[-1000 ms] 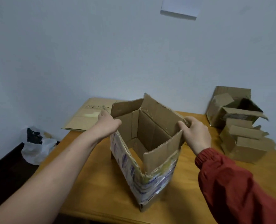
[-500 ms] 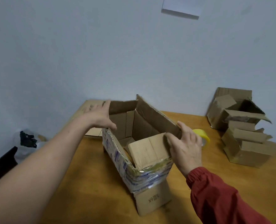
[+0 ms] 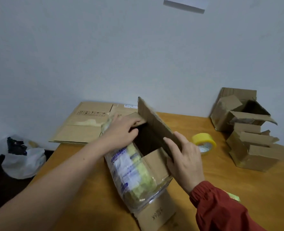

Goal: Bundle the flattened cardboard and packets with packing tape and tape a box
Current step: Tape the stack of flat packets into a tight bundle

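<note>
— Pale wall (image 3: 138,55) behind, wooden bench (image 3: 237,189) underneath; where is the box we mean to tape?

— Right between our hands. The box (image 3: 131,170) stands on the bench, mouth up, dark inside as far as we can see.

— How do we judge it will handle?

— Light, we think. It should be stiff across each panel but weak at the creases, so it may rack if we squeeze the walls. The side under our left wrist is wrapped in glossy old tape and is likely slippery. Bare cardboard at the flaps looks the better hold.

— And our hands?

— Our left hand (image 3: 121,134) reaches across the top and pinches the short flap (image 3: 138,117) at the far end, fingers on top, thumb beneath its edge. Our right hand (image 3: 183,157) is spread, fingers straight and flat against the outer face of the long flap (image 3: 154,124), which stands up beside the mouth. It grips nothing.

— The tape?

— The yellow tape roll (image 3: 203,142) lies on the bench just beyond the right hand's fingertips, not touching them. The flattened cardboard (image 3: 84,124) lies past the left hand's knuckles, by the wall.
</note>
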